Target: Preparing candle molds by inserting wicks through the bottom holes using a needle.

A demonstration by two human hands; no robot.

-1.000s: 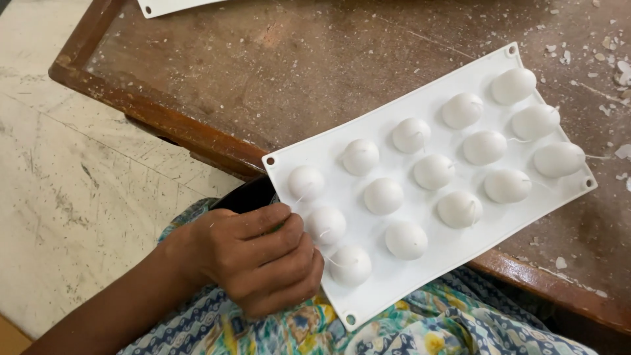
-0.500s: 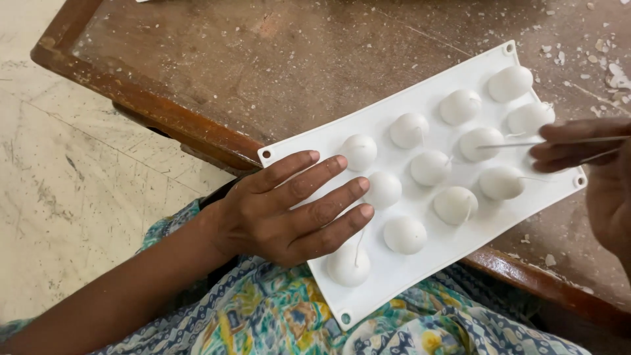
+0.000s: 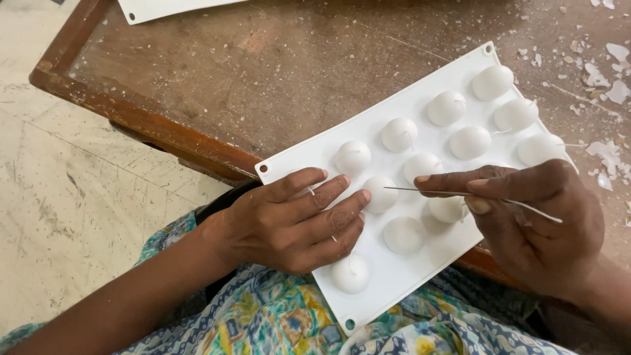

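White flexible mould sheet (image 3: 420, 276) with rows of domed cavities overhangs the worn brown wooden counter (image 3: 263, 72) above a patterned lap. The left hand (image 3: 289, 220) lies on it, fingers spread flat. The right hand (image 3: 532, 223) pinches a thin metal needle (image 3: 420, 191), fingers clamped, over the domes; white flakes (image 3: 608, 62) lie beyond.

We seem to be in a small craft workshop, likely for moulding wax or a like material. A worn, scratched brown wooden surface (image 3: 276, 72) with a raised rim is strewn with white flakes and crumbs (image 3: 601, 79). On it lies a white flexible mould sheet with rows of domes (image 3: 420, 112), thin threads poking from them, and the corner of a second white sheet (image 3: 171, 8). Below lies a scuffed pale stone floor (image 3: 59, 197).
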